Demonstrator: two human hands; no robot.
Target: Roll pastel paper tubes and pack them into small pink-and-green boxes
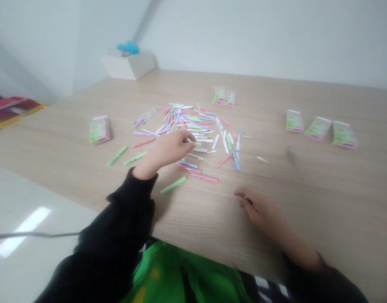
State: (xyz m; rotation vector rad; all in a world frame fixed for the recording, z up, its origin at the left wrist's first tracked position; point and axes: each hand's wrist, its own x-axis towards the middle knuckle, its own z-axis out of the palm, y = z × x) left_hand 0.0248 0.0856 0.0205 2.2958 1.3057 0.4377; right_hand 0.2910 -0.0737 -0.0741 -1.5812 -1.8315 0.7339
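Observation:
Many thin sticks in white, green, pink, purple and blue form a loose pile (193, 120) on the wooden table (307, 176). My left hand (173, 148) is over the near part of the pile, its fingers curled together near a green piece by the fingertips; whether it grips that piece is unclear. My right hand (255, 206) rests low over the table, right of the sticks, with thumb and fingers pinched on a small green piece (245, 197). A green stick (173, 185) lies apart, just below my left hand.
Green and pink boxes stand at the left (99, 130), at the back (224, 96) and at the right (319, 128). A white box (128, 65) with something blue on top is at the far left corner. A dark cable (38, 234) crosses below the table's left edge.

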